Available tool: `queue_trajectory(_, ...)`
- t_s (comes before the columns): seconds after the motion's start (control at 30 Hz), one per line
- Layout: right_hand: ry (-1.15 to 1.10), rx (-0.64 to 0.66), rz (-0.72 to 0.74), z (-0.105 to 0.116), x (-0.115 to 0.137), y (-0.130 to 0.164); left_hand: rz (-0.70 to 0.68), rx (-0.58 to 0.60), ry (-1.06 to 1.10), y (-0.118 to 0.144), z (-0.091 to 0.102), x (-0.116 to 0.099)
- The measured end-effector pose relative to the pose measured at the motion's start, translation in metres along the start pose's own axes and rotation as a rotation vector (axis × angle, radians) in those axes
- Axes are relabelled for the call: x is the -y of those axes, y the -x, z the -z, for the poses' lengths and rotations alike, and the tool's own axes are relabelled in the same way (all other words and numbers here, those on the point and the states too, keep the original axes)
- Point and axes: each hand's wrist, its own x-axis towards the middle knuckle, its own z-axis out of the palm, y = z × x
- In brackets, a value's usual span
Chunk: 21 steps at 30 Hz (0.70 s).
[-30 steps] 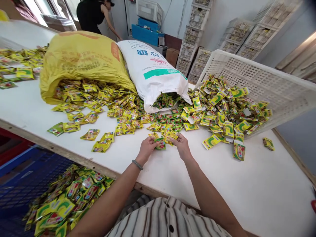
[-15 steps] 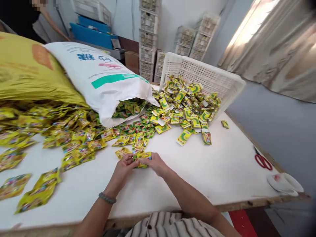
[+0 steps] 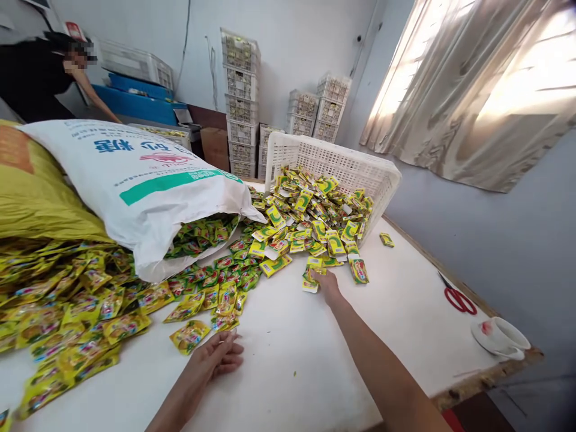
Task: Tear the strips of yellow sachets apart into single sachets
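Observation:
My right hand (image 3: pixel 328 287) reaches forward to the near edge of a heap of small yellow-green boxes. Its fingers are closed on one small box (image 3: pixel 310 287), partly covered by the fingertips. Lower on the table, my left hand (image 3: pixel 218 357) rests with loosely curled fingers apart and nothing in it. Just ahead of that hand lies a yellow sachet (image 3: pixel 189 337), flat on the white table (image 3: pixel 279 390). More yellow sachets (image 3: pixel 85 336) spread out to the left. Small green sachets (image 3: pixel 211 273) spill from the mouth of a white woven sack (image 3: pixel 193 204).
A white plastic basket (image 3: pixel 346 157) lies tipped, boxes spilling out. At the right are red-handled scissors (image 3: pixel 459 300) and a white cup (image 3: pixel 510 336) near the table edge. A yellow sack (image 3: pixel 40 198) lies left. Stacked crates (image 3: pixel 243 108) and a bent-over person (image 3: pixel 36 78) are behind.
My hands were together on a yellow packet and have separated. The right has moved forward and right to the boxes; the left has emptied and drawn back. The view has shifted right.

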Motion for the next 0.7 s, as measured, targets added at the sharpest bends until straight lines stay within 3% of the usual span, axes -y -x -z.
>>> queue_trajectory(0.07,0.026,0.019,0.009,-0.018,-0.009,0.021,0.054,0.042,0.066,0.0,0.003,-0.005)
queue_trajectory(0.13,0.131,0.095,0.14,-0.04,-0.013,0.054,0.105,0.076,0.143,0.004,0.005,-0.01)
queue_trajectory(0.27,0.534,0.533,0.794,-0.072,-0.007,0.124,0.16,0.147,0.29,0.011,0.006,-0.013)
queue_trajectory(0.37,0.658,0.731,1.059,-0.078,0.0,0.152,0.081,0.177,0.37,0.012,0.008,-0.009)
queue_trajectory(0.5,0.733,0.711,1.108,-0.07,0.005,0.157,0.033,0.267,0.361,0.013,0.009,-0.005)
queue_trajectory(0.57,0.747,0.695,1.079,-0.063,0.007,0.155,-0.003,0.244,0.363,0.013,0.008,-0.006)
queue_trajectory(0.63,0.715,0.67,0.967,-0.054,0.01,0.152,-0.074,0.151,0.349,0.012,0.007,-0.006)
queue_trajectory(0.7,0.617,0.616,0.735,-0.048,0.014,0.147,-0.16,0.033,0.294,0.011,0.005,-0.006)
